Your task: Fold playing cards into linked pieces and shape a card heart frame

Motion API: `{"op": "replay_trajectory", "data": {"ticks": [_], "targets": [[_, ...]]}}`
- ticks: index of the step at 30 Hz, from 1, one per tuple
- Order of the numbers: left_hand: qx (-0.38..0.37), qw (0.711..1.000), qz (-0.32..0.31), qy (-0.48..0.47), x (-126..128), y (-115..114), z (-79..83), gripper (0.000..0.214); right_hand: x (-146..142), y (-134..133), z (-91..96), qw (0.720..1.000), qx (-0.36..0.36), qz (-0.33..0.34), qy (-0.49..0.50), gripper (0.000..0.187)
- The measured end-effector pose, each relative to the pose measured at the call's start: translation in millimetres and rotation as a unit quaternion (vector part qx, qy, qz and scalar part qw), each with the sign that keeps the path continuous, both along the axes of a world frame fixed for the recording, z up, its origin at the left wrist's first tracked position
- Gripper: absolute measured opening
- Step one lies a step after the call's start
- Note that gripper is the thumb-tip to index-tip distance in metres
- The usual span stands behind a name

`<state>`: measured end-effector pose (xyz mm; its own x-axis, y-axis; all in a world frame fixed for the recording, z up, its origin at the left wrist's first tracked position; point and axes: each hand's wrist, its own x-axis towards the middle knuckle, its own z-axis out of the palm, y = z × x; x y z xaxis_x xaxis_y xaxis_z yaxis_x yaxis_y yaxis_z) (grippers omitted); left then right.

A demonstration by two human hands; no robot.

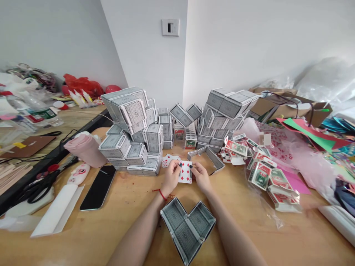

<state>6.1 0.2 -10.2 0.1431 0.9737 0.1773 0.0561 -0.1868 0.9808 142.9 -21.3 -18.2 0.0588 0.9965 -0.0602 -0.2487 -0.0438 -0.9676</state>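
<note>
Between my two hands a playing card (185, 172), a six of diamonds, is held face up above the table. My left hand (172, 173) pinches its left edge, and my right hand (200, 175) grips the right edge; a patterned grey back shows beside that edge. Just behind my left hand lie loose cards (168, 160), face up. A heart-shaped open box (184, 231) made of grey-backed cards sits between my forearms. Beyond my right hand stands an angular frame of folded cards (217, 166).
Stacks of card-built boxes rise at back left (133, 111) and back right (224, 111). Several emptied card packs (260, 173) lie on the right beside pink plastic (302, 147). A phone (98, 187), scissors (41, 181) and a pink roll (84, 146) are on the left.
</note>
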Motion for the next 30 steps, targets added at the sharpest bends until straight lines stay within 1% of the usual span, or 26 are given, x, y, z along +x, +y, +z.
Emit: {"op": "replay_trajectory", "data": {"ticks": [4, 9, 12, 18, 26, 30], "targets": [[-0.01, 1.0, -0.015, -0.015, 2.4, -3.0, 3.1, 0.006, -3.2, -1.3, 1.4, 1.0, -0.009, -0.01, 0.021, 0.026], [0.0, 1.0, 0.012, -0.011, 4.9, -5.8, 7.9, 0.004, -7.8, -0.8, 2.2, 0.998, -0.025, -0.024, 0.053, 0.025], [0.01, 1.0, 0.015, 0.0, 5.0, -6.4, 9.0, 0.006, -8.0, -0.1, 1.7, 0.998, -0.026, -0.031, 0.054, 0.023], [0.041, 0.998, -0.019, 0.033, 2.7, -5.2, 7.1, 0.007, -5.6, -1.0, 2.7, 0.997, -0.047, -0.021, 0.055, 0.019], [0.077, 0.993, -0.031, 0.088, -0.2, -6.5, 9.8, 0.01, -2.9, -1.0, 3.6, 0.998, -0.044, -0.025, 0.044, 0.011], [0.069, 0.993, -0.044, 0.082, -0.5, -7.5, 10.9, 0.011, -2.9, -1.3, 3.3, 0.996, -0.042, -0.023, 0.072, 0.011]]}}
